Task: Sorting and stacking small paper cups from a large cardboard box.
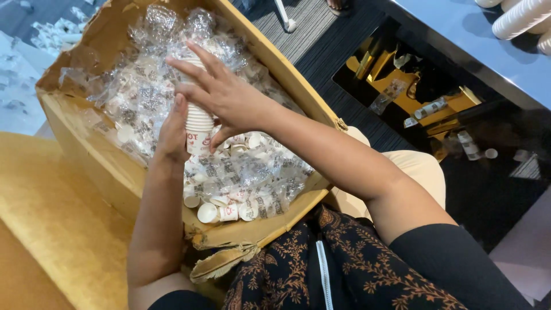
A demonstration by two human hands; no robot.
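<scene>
Head view, going left to right: there's a gold velvety seat [51, 212] on the left, then a big torn cardboard box [86, 149] resting on the person's lap, stuffed with clear plastic sleeves [247, 172] of small paper cups plus a few loose cups [218, 212] near the front edge.

Over the middle of the box, the left hand [172, 129] comes up from below, forearm nearly vertical, and its fingers are wrapped around the lower part of a stack of white paper cups [198, 123]. The right hand [221, 95] reaches in from the right, elbow bent, fingers spread and curled over the top of that same stack, pressing or steadying it.

My guess is the step in hand is building or squaring up the stack, and any next move needs the lower grip kept firm so it doesn't buckle.

Far right: a dark glossy table [459, 40] with more cup stacks [522, 17].
</scene>
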